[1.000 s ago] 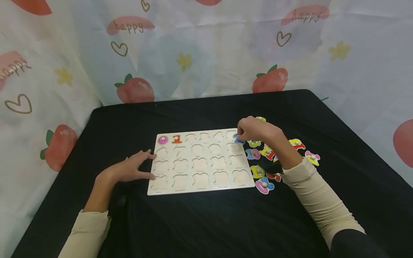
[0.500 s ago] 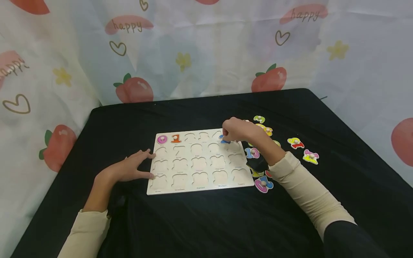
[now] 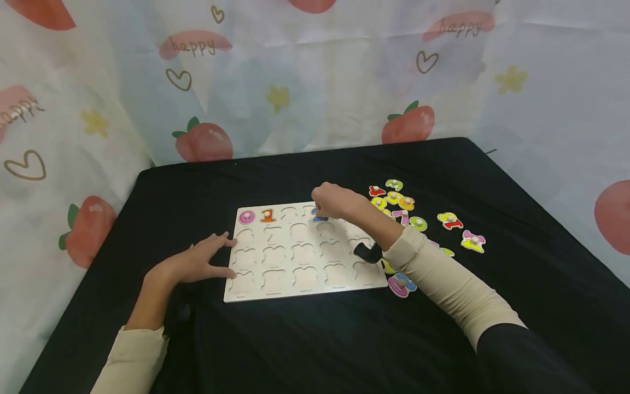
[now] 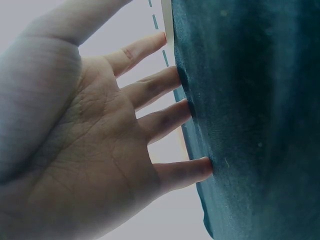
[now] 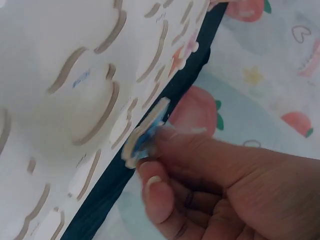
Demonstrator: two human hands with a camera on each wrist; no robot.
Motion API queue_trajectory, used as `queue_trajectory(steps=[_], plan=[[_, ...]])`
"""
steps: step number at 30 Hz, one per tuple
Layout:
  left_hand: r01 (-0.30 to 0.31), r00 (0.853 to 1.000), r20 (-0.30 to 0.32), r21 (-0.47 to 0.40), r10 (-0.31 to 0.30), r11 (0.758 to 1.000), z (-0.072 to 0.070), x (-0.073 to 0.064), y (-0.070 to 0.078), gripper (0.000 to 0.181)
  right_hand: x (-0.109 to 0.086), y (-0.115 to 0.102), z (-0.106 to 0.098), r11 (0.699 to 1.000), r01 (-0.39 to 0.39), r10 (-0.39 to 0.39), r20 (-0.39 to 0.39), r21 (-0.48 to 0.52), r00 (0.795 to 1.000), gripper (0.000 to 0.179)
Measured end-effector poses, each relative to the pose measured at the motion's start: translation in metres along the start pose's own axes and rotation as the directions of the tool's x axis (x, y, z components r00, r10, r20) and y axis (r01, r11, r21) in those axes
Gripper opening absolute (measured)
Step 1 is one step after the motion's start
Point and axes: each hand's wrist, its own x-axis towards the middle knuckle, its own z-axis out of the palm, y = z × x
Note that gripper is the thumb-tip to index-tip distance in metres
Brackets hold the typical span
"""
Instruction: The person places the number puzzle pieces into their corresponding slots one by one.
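A white wooden number puzzle board (image 3: 290, 293) lies on the black cloth, with rows of cut-out recesses. A pink 0 (image 3: 247, 217) and an orange 1 (image 3: 268, 215) sit in its top row at the left. My left hand (image 3: 199, 261) has its fingers spread, with fingertips at the board's left edge; the left wrist view shows the palm (image 4: 100, 125). My right hand (image 3: 337, 201) pinches a blue number puzzle piece (image 5: 147, 135) between thumb and fingers, above the board's top row. The piece is tilted in the right wrist view, and fingers partly cover it.
Several coloured number pieces are scattered right of the board, among them a red-and-yellow piece (image 3: 450, 221) and a pink-and-yellow one (image 3: 473, 241). A pink-and-blue piece (image 3: 402, 285) lies by the lower right corner. A printed curtain (image 3: 305, 109) hangs behind the table.
My right hand has carried the blue piece leftward along the top row, from the board's right end toward its middle. My left hand has stayed at the left edge.
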Motion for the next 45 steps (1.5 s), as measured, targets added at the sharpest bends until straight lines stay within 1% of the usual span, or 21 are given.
queue_trajectory(steps=[4, 7, 11, 14, 18, 26, 30, 32, 41, 45], plan=[[-0.008, 1.000, -0.003, 0.003, 0.008, 1.000, -0.001, 0.000, 0.000, 0.085, 0.007, -0.009, 0.000, 0.999, -0.010, 0.011, 0.035, -0.040, 0.999, 0.012], [-0.014, 1.000, -0.003, 0.004, 0.014, 1.000, -0.002, -0.001, -0.001, 0.084, 0.014, -0.014, 0.002, 0.998, 0.016, -0.013, 0.052, -0.057, 0.999, 0.011], [-0.018, 1.000, -0.005, 0.007, 0.018, 1.000, -0.001, 0.000, -0.001, 0.083, 0.025, -0.018, 0.004, 0.999, 0.036, -0.034, 0.081, -0.018, 0.996, 0.012], [-0.015, 1.000, -0.007, 0.009, 0.015, 1.000, -0.001, 0.000, -0.001, 0.083, 0.032, -0.020, 0.006, 0.999, 0.031, -0.032, 0.071, 0.013, 0.997, 0.010], [-0.011, 1.000, -0.005, 0.002, 0.011, 1.000, -0.001, 0.000, 0.000, 0.083, 0.040, -0.023, 0.009, 0.999, 0.028, -0.029, 0.032, 0.016, 0.999, 0.010], [-0.007, 1.000, -0.009, 0.002, 0.007, 1.000, -0.001, -0.001, 0.001, 0.083, 0.055, -0.027, 0.012, 0.999, 0.016, -0.015, -0.013, 0.031, 1.000, 0.012], [-0.005, 1.000, -0.006, 0.000, 0.005, 1.000, -0.001, -0.002, 0.001, 0.084, 0.061, -0.029, 0.012, 0.997, -0.013, 0.014, -0.010, 0.082, 1.000, 0.015], [-0.006, 1.000, -0.006, 0.001, 0.006, 1.000, -0.001, -0.002, 0.001, 0.084, 0.062, -0.029, 0.011, 0.996, -0.018, 0.019, -0.008, 0.091, 1.000, 0.015], [-0.009, 1.000, -0.008, 0.006, 0.009, 1.000, -0.001, -0.001, 0.001, 0.085, 0.065, -0.034, 0.012, 0.989, -0.020, 0.019, 0.007, 0.147, 1.000, 0.011], [-0.006, 1.000, -0.004, 0.013, 0.006, 1.000, -0.001, -0.001, 0.001, 0.084, 0.065, -0.035, 0.013, 0.989, -0.019, 0.017, 0.011, 0.145, 1.000, 0.012]])
